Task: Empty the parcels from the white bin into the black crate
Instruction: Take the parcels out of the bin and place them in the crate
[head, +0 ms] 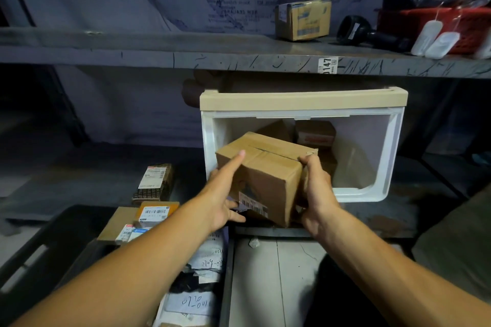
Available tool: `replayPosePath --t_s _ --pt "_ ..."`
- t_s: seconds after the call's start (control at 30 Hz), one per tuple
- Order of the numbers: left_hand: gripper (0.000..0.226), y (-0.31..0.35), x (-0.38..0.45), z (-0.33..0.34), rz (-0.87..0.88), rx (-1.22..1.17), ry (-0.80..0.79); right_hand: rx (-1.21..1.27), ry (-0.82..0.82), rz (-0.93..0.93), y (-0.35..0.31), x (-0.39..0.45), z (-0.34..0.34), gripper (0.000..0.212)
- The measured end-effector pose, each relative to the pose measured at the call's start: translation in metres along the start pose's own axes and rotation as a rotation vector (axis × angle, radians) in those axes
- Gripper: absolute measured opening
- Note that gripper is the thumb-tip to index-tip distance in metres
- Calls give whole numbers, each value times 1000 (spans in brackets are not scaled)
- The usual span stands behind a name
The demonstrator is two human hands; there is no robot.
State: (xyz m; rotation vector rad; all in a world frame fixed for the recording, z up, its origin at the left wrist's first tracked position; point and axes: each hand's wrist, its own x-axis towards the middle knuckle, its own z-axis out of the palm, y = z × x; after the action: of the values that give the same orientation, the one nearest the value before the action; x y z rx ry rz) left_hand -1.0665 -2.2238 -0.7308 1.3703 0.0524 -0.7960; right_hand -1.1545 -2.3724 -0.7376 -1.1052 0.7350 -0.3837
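Both hands carry the cardboard parcel [265, 167]: right hand [316, 188] grips its edge, left hand [225, 194] presses flat-fingered. Keep it level, swing it left over the black crate [39, 260], then lower.

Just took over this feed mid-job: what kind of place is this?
Probably a parcel storeroom: a numbered shelf, labelled parcels in the black crate, and both hands lifting a cardboard box from the white bin.
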Motion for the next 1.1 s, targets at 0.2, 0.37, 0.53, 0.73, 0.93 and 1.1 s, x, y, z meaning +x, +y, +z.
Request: replayPosePath --t_s 0.2,0.37,0.53,0.73,0.93,1.1 --pt "70 6 8 -6 38 -111 73 -89 -121 -23 -1 -7 0 53" --pt "36 16 8 -16 90 6 93 -150 -250 64 -10 3 -19 69" --pt "33 20 9 -24 108 187 -44 -188 -408 177 -9 0 -16 69" --pt "29 21 3 -25 104 228 -110 -195 -429 210 -7 -3 -11 63" --pt "45 23 0 -23 76 162 -100 -118 -331 200 -9 -1 -9 52" --pt "64 17 0 -25 26 134 -14 49 -172 163 -10 8 -11 47"
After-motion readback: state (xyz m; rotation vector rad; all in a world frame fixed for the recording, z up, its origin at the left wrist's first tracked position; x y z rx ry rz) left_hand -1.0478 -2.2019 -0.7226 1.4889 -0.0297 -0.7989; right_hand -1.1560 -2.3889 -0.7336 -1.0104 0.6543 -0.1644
